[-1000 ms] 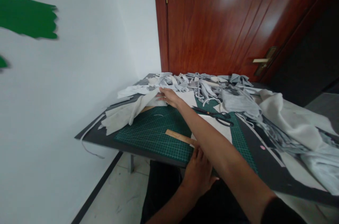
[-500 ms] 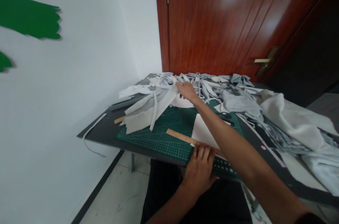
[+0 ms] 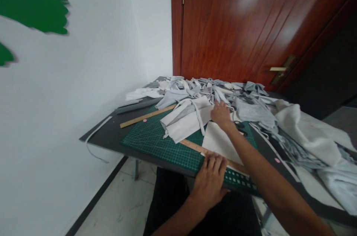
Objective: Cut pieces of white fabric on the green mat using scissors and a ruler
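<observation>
here, mid-frame, the right hand [image 3: 221, 114] gripped pale cloth strips [image 3: 186, 127], while, lower centre, the left hand [image 3: 209, 180], fingers extended, pressed a wooden ruler [image 3: 192, 146] across a fabric piece [image 3: 217, 141] seemingly uncut there, scraps [image 3: 192, 86] already heaped upper centre.

The right hand's fingers [image 3: 215, 108] are now farther right, and the floppy cream and grey cloth strips [image 3: 184, 126] have come that way too. The cloth now covers the left tip of the near flat wooden ruler [image 3: 193, 146]. The far thin wooden ruler [image 3: 146, 117] shows much more, with a little round pink dot [image 3: 145, 120] beside it.
</observation>
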{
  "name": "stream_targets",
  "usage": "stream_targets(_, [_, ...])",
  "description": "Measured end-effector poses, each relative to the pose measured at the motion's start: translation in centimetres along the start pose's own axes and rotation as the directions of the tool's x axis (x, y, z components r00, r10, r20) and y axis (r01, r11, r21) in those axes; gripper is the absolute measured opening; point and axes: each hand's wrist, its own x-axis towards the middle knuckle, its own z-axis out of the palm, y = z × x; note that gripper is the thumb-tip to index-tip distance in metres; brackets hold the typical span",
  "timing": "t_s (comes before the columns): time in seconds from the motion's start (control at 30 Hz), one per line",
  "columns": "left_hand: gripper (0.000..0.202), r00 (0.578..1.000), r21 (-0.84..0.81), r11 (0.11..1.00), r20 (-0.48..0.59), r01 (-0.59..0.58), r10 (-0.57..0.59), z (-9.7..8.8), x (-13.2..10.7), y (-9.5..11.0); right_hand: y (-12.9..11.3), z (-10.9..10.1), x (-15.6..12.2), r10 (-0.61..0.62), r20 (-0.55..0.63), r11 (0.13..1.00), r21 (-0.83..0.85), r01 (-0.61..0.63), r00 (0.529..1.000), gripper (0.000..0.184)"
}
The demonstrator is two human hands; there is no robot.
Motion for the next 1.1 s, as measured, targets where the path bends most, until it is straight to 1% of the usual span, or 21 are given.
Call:
stream_targets(0.03, [0.084, 1.000, -0.009, 1.000, -0.004, 0.002, -0.002, 0.1, 0.0, 0.0, -1.7, 0.9, -0.6, -0.101, 0.047, 0.995, 0.006, 0.101, 0.994, 0.043])
stream_targets(0.07, [0.082, 1.000, -0.017, 1.000, -0.009, 0.004, -0.004, 0.3, -0.1, 0.0, -3.7, 2.1, -1.1, -0.212, 0.111, 0.977, 0.031, 0.210, 0.971, 0.037])
stream_targets(0.1, [0.080, 1.000, -0.028, 1.000, -0.015, 0.004, -0.005, 0.6, -0.2, 0.0, -5.9, 3.4, -1.6, -0.312, 0.174, 0.950, 0.068, 0.305, 0.934, 0.028])
stream_targets(0.13, [0.077, 1.000, -0.038, 0.999, -0.024, -0.001, 0.000, 1.0, -0.3, -0.1, -8.3, 4.8, -2.0, -0.393, 0.223, 0.920, 0.108, 0.378, 0.892, 0.022])
stream_targets(0.17, [0.074, 0.999, -0.046, 0.999, -0.037, -0.007, 0.005, 1.5, -0.4, -0.2, -10.6, 6.4, -2.3, -0.445, 0.249, 0.895, 0.141, 0.422, 0.860, 0.022])
stream_targets(0.2, [0.070, 0.999, -0.049, 0.999, -0.049, -0.010, 0.007, 2.0, -0.5, -0.3, -12.8, 8.0, -2.5, -0.476, 0.261, 0.879, 0.170, 0.445, 0.840, 0.025])
stream_targets(0.27, [0.062, 0.998, -0.025, 1.000, -0.062, -0.010, 0.009, 3.0, -0.5, -0.5, -16.6, 11.1, -2.6, -0.483, 0.268, 0.874, 0.208, 0.440, 0.833, 0.029])
stream_targets(0.3, [0.060, 0.999, 0.000, 1.000, -0.049, -0.004, 0.004, 3.5, -0.4, -0.7, -18.0, 12.5, -2.6, -0.469, 0.261, 0.879, 0.230, 0.417, 0.844, 0.027])
stream_targets(0.33, [0.057, 0.999, 0.026, 1.000, -0.035, -0.012, 0.013, 3.9, -0.4, -0.8, -19.2, 13.8, -2.6, -0.415, 0.252, 0.896, 0.279, 0.345, 0.874, 0.023])
stream_targets(0.37, [0.058, 1.000, 0.038, 0.999, -0.006, -0.018, 0.018, 4.1, -0.3, -0.9, -20.1, 14.9, -2.6, -0.395, 0.248, 0.901, 0.295, 0.319, 0.885, 0.023])
stream_targets(0.43, [0.071, 0.998, 0.021, 0.999, 0.051, -0.025, 0.024, 4.3, 0.0, -1.0, -21.3, 16.5, -2.7, -0.359, 0.242, 0.905, 0.327, 0.273, 0.901, 0.023])
stream_targets(0.5, [0.085, 0.997, -0.019, 1.000, 0.076, -0.015, 0.016, 4.3, 0.2, -0.9, -21.8, 17.4, -3.0, -0.349, 0.243, 0.902, 0.348, 0.254, 0.905, 0.024])
stream_targets(0.57, [0.089, 0.997, -0.042, 0.999, 0.077, -0.008, 0.011, 4.4, 0.3, -0.9, -22.0, 17.5, -3.2, -0.349, 0.250, 0.896, 0.372, 0.244, 0.903, 0.023])
stream_targets(0.67, [0.073, 0.997, -0.028, 0.999, 0.073, -0.017, 0.019, 4.9, 0.2, -0.9, -21.6, 16.7, -3.5, -0.385, 0.280, 0.877, 0.407, 0.255, 0.879, 0.019])
stream_targets(0.77, [0.056, 1.000, -0.008, 1.000, 0.004, 0.005, -0.005, 5.2, -0.2, -0.9, -20.6, 14.6, -3.8, -0.440, 0.326, 0.859, 0.425, 0.286, 0.837, 0.014])
stream_targets(0.83, [0.058, 0.999, -0.027, 0.999, -0.050, 0.018, -0.019, 4.6, -0.5, -0.7, -19.3, 12.4, -3.9, -0.461, 0.358, 0.855, 0.425, 0.298, 0.812, 0.016])
stream_targets(0.9, [0.067, 0.998, -0.064, 0.998, -0.056, 0.010, -0.014, 3.5, -0.6, -0.5, -17.1, 9.7, -3.8, -0.456, 0.417, 0.865, 0.414, 0.282, 0.786, 0.013])
stream_targets(0.97, [0.070, 1.000, -0.085, 0.996, -0.028, 0.006, -0.009, 2.1, -0.5, -0.3, -13.8, 6.9, -3.4, -0.416, 0.539, 0.896, 0.379, 0.230, 0.733, 0.002])
stream_targets(1.0, [0.074, 1.000, -0.079, 0.997, -0.011, 0.012, -0.013, 1.5, -0.4, -0.2, -11.9, 5.6, -3.0, -0.372, 0.609, 0.919, 0.347, 0.187, 0.701, 0.002])
stream_targets(1.03, [0.077, 1.000, -0.068, 0.998, 0.001, 0.013, -0.013, 0.9, -0.2, -0.1, -10.0, 4.5, -2.5, -0.318, 0.665, 0.941, 0.307, 0.141, 0.676, 0.005])
stream_targets(1.1, [0.081, 1.000, -0.048, 0.999, 0.006, 0.008, -0.008, 0.2, 0.1, 0.0, -6.4, 3.0, -1.5, -0.204, 0.719, 0.974, 0.218, 0.064, 0.665, 0.018])
